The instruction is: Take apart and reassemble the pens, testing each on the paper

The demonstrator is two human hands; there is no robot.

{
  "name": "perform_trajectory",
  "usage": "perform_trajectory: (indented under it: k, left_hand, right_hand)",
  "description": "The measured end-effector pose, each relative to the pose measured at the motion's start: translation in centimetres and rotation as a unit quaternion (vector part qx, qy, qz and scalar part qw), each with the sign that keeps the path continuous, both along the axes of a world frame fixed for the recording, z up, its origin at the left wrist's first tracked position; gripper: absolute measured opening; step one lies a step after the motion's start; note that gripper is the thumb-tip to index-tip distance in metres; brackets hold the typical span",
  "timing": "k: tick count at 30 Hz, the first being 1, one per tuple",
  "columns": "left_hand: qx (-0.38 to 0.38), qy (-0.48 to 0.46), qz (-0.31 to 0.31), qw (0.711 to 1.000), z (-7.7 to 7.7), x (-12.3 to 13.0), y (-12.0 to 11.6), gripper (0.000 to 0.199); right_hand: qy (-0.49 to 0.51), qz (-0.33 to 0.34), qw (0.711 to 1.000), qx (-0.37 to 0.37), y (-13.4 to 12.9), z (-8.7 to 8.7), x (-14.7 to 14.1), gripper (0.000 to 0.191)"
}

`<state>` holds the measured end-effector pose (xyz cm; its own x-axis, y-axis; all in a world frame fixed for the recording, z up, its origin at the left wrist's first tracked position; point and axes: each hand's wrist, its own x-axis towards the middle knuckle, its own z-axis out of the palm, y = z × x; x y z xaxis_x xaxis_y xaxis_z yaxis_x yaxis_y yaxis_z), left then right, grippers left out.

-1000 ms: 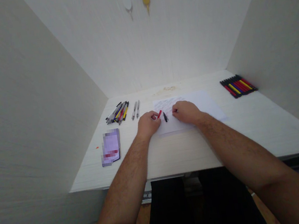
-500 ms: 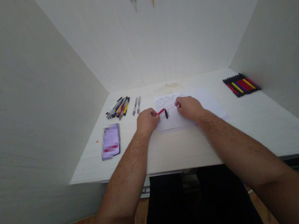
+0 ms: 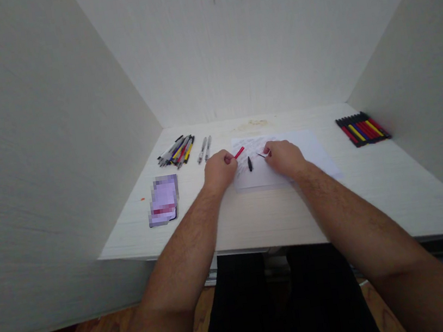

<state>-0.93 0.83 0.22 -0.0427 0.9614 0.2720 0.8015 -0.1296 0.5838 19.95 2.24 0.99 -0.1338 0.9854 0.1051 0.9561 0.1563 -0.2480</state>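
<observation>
My left hand (image 3: 221, 169) is closed on a red pen barrel (image 3: 239, 152), which points up and to the right over the paper's left part. My right hand (image 3: 283, 158) pinches a thin dark piece (image 3: 261, 155), perhaps a refill, its tip pointing left. Between the hands a small black pen part (image 3: 250, 163) lies on the white paper (image 3: 265, 181). Grey scribbles or writing cover the upper left of the sheet.
Left of the hands are two clear pens (image 3: 202, 150), a pile of mixed pens (image 3: 178, 153) and a purple phone-like object (image 3: 163, 199). At the right lies a row of coloured pens (image 3: 363, 128). Walls enclose the white table (image 3: 269, 209).
The red barrel has come away from beside the black part and tilts more upward. The thin dark piece now shows at my right fingertips. The camera view has shifted slightly.
</observation>
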Motion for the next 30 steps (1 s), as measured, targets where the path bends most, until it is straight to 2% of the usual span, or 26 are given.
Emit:
perform_trajectory:
  k: [5, 9, 13, 16, 18, 20, 24, 26, 30]
  left_hand:
    - [0.002, -0.109, -0.011, 0.994, 0.2, 0.2, 0.2, 0.010]
    - [-0.020, -0.218, -0.021, 0.976, -0.1, 0.1, 0.6, 0.012]
    - [-0.069, -0.336, -0.041, 0.939, 0.0, 0.2, 0.8, 0.021]
    - [-0.094, -0.385, -0.059, 0.916, 0.3, 0.2, 0.5, 0.022]
    - [-0.107, -0.404, -0.078, 0.905, 0.4, 0.2, 0.4, 0.019]
    - [-0.121, -0.416, -0.103, 0.895, 0.4, 0.1, 0.2, 0.015]
    - [-0.145, -0.430, -0.136, 0.881, 0.3, 0.0, 0.1, 0.012]
    - [-0.152, -0.429, -0.151, 0.877, 0.2, 0.0, 0.0, 0.012]
    - [-0.168, -0.416, -0.180, 0.876, 0.2, -0.1, -0.1, 0.013]
  right_hand:
    - [-0.036, 0.019, 0.999, -0.012, -0.2, 0.1, -0.5, 0.027]
    - [-0.028, 0.031, 0.999, -0.012, -0.1, 0.1, -0.6, 0.029]
    - [0.043, 0.018, 0.999, 0.024, 0.4, 0.3, -0.3, 0.027]
    - [0.153, -0.004, 0.986, 0.071, 0.6, 0.5, 0.0, 0.022]
    - [0.255, -0.021, 0.963, 0.087, 0.6, 0.7, 0.0, 0.016]
    - [0.361, -0.035, 0.928, 0.082, 0.6, 1.1, -0.2, 0.008]
    - [0.546, -0.048, 0.835, 0.042, 0.2, 2.1, -0.6, 0.010]
    - [0.602, -0.046, 0.796, 0.034, 0.0, 2.7, -0.6, 0.012]
    - [0.657, -0.041, 0.751, 0.055, -0.2, 3.2, -0.4, 0.016]
